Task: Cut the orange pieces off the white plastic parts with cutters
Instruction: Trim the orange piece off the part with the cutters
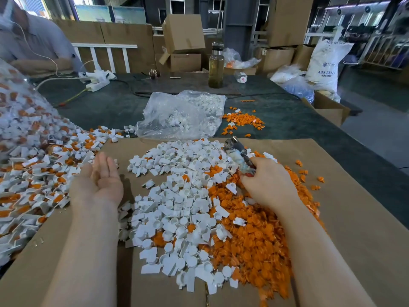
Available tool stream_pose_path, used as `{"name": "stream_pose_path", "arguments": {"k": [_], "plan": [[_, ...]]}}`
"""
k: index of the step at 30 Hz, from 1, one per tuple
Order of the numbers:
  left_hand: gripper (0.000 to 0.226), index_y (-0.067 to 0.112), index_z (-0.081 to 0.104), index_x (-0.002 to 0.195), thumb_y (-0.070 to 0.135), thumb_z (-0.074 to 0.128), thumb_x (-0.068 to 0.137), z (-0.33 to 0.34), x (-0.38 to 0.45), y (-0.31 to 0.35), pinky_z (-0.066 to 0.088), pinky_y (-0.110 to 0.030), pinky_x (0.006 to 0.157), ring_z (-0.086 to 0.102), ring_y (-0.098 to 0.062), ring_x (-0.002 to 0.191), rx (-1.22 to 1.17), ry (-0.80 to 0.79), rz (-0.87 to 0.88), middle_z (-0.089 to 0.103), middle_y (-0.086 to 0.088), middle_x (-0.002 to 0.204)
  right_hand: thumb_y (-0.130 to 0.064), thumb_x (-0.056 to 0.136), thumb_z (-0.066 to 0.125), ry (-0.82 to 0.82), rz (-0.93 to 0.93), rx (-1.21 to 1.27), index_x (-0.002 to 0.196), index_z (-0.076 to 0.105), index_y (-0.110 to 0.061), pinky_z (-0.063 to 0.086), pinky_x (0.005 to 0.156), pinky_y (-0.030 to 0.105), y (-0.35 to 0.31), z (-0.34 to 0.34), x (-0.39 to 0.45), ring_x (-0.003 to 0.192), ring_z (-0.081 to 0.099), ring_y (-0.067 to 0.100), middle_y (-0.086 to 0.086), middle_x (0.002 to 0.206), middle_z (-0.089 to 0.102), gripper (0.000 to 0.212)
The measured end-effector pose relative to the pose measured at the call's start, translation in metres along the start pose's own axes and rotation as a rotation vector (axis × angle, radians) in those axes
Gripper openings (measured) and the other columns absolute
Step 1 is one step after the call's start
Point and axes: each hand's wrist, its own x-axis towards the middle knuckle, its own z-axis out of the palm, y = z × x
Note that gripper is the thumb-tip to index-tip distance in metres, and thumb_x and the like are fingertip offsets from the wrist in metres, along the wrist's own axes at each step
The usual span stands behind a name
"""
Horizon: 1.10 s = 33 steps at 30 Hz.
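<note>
A warehouse-like room is stretching away at the far side, stacked with cardboard boxes (183,33) and white resin sacks (326,63), while a long dark desk (287,120) is running across the scene. A second person's sleeve (42,41) is showing at the far left. Flattened brown cardboard (354,218) is lying over the near part of the desk, likely serving as a work mat that keeps cut scraps together.

At the left, a big clear bag (24,151) is spilling uncut parts, white with orange still attached, toward the mat, keeping supply within easy reach. In the middle of the mat a pile of white plastic parts (177,207) is spreading out, and just to its right a heap of orange pieces (261,240) is lying, the two touching and mingling along their shared edge; this looks like sorted output. Farther off, a smaller clear bag (183,114) is holding white parts, with a small scatter of orange bits (243,121) to its right. A glass bottle (216,67) is standing upright at the far middle.

The hands are well apart. The left hand (99,180) is lying palm up, fingers relaxed and holding nothing, beside the uncut spill, probably ready for the next part. The right hand (267,182) is gripping the cutters (238,155), fingers curled around the handles, tips pointing far-left over the white pile; I cannot tell whether the blades are apart.
</note>
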Motion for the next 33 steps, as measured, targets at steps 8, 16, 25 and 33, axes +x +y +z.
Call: {"name": "stream_pose_path", "arguments": {"k": [8, 16, 25, 33], "plan": [[0.007, 0.025, 0.069, 0.1, 0.023, 0.066, 0.093, 0.004, -0.029, -0.024, 0.053, -0.027, 0.073, 0.066, -0.006, 0.079, 1.374, -0.239, 0.194, 0.075, 0.008, 0.089, -0.03, 0.085, 0.057, 0.048, 0.07, -0.176, 0.083, 0.047, -0.026, 0.027, 0.044, 0.023, -0.002, 0.009, -0.002, 0.057, 0.043, 0.009, -0.007, 0.072, 0.048, 0.011], [0.035, 0.028, 0.06, 0.127, 0.023, 0.049, 0.095, -0.013, -0.026, -0.042, 0.039, -0.046, 0.102, 0.044, -0.036, 0.128, 2.653, -0.278, 0.653, 0.045, -0.014, 0.14, -0.032, 0.083, 0.064, 0.031, 0.117, -0.274, 0.091, 0.045, -0.025, 0.029, 0.044, 0.024, -0.005, 0.014, -0.001, 0.059, 0.041, 0.011, -0.007, 0.075, 0.043, 0.022], [0.028, 0.018, 0.063, 0.113, 0.008, 0.053, 0.088, -0.016, -0.016, -0.038, 0.044, -0.035, 0.069, 0.058, -0.029, 0.101, 2.558, -0.318, 0.546, 0.059, -0.01, 0.121, -0.031, 0.083, 0.066, 0.008, 0.088, -0.275, 0.089, 0.046, -0.028, 0.027, 0.043, 0.023, -0.007, 0.016, 0.0, 0.058, 0.041, 0.008, -0.008, 0.071, 0.046, 0.021], [0.012, 0.02, 0.063, 0.082, 0.009, 0.065, 0.083, -0.015, -0.012, -0.036, 0.042, -0.029, 0.061, 0.059, -0.023, 0.085, 2.333, -0.347, 0.521, 0.066, -0.002, 0.092, -0.034, 0.087, 0.063, -0.011, 0.094, -0.083, 0.088, 0.05, -0.024, 0.033, 0.046, 0.025, 0.0, 0.015, 0.005, 0.064, 0.047, 0.009, -0.009, 0.076, 0.049, 0.016]]}}
